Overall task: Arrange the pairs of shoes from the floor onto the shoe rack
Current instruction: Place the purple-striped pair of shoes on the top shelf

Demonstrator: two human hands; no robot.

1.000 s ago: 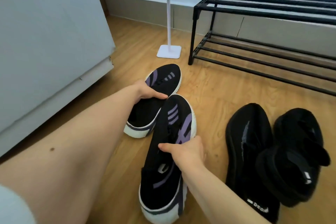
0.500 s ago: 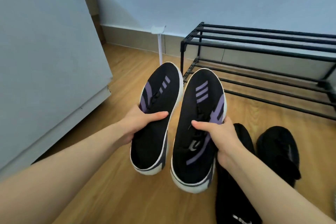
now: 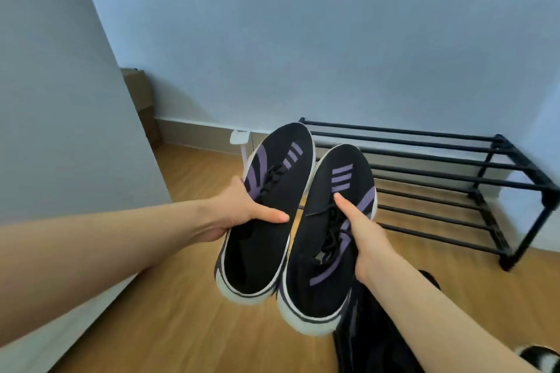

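Note:
I hold a pair of black sneakers with purple stripes and white soles in the air, toes pointing away. My left hand [image 3: 239, 210] grips the left sneaker [image 3: 266, 215] at its side. My right hand [image 3: 363, 236] grips the right sneaker [image 3: 330, 239] across the laces. Beyond them, against the wall, stands the black two-tier shoe rack [image 3: 454, 166] with nothing on its bars. The sneaker toes overlap the rack's left end in view. A pair of black shoes [image 3: 372, 348] lies on the floor under my right forearm, mostly hidden.
A white stand [image 3: 241, 139] pokes out behind the left sneaker, next to the rack. A grey cabinet side [image 3: 60, 130] fills the left. A cardboard box [image 3: 142, 100] sits in the far corner. A black and white object [image 3: 539, 356] shows at the bottom right. The floor is wood.
Both hands have lifted the purple-striped sneakers off the floor and carried them up and forward toward the rack. The view has tilted up to the wall.

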